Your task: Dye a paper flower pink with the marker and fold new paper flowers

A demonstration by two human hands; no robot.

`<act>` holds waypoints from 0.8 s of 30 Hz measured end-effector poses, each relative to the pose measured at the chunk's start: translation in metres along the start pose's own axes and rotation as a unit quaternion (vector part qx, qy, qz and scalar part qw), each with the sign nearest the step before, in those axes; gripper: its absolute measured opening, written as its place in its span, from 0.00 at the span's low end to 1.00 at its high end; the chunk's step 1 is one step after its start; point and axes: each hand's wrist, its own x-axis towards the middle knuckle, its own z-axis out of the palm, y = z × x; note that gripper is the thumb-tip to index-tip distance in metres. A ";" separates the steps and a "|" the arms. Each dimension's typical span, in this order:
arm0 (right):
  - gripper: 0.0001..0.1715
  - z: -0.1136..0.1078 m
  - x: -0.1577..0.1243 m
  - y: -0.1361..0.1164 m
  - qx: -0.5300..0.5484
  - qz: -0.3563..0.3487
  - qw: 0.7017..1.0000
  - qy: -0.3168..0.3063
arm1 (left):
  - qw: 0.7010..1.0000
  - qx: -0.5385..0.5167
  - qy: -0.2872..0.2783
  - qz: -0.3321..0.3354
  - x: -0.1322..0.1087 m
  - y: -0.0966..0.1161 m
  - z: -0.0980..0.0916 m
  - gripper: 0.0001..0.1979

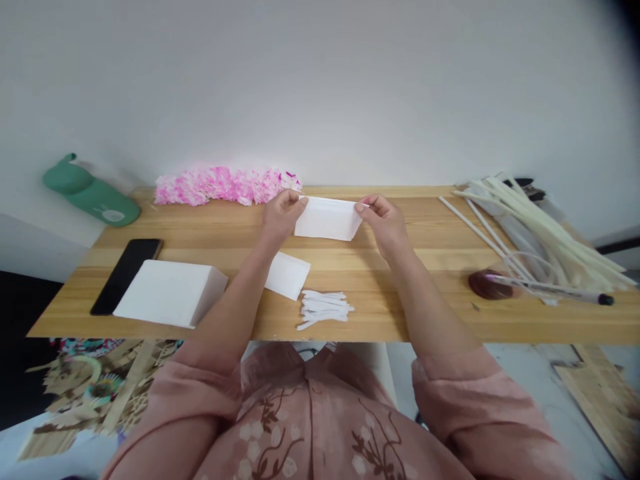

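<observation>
A sheet of white paper (pixel 327 220) is held up over the middle of the wooden table, its top edge folded or creased. My left hand (pixel 284 212) pinches its upper left corner between thumb and fingers. At the upper right corner, my right hand (pixel 384 220) grips it the same way. Below it, another white sheet (pixel 289 275) lies flat, partly behind my left forearm. Close to the table's front edge is a small pile of thin white paper strips (pixel 326 308). A thick stack of white paper (pixel 165 292) sits left of my left forearm.
On the left are a black phone (pixel 127 275) and a green bottle (pixel 93 190). Pink and white fluffy flowers (pixel 227 185) lie along the wall. To the right are long cream strips (pixel 555 233), a clear cup with dark red contents (pixel 490 285) and a pen (pixel 565 291).
</observation>
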 end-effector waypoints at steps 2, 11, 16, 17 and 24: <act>0.15 0.001 0.000 0.003 0.020 0.028 0.999 0.000 | 0.998 -0.040 -0.020 -0.053 -0.002 0.000 0.002 0.09; 0.14 0.003 -0.001 0.008 0.034 0.055 0.998 0.005 | 0.996 -0.044 -0.013 -0.077 -0.005 -0.006 0.006 0.12; 0.17 0.004 -0.002 0.004 0.038 0.069 0.997 0.003 | 0.997 -0.038 -0.016 -0.067 -0.005 -0.010 0.006 0.13; 0.19 0.004 -0.002 0.005 0.040 0.078 0.996 -0.002 | 0.997 -0.040 -0.016 -0.071 -0.005 -0.012 0.007 0.13; 0.21 0.003 -0.001 0.021 -0.038 0.120 0.991 -0.052 | 0.980 -0.044 -0.026 -0.191 -0.006 -0.032 0.009 0.07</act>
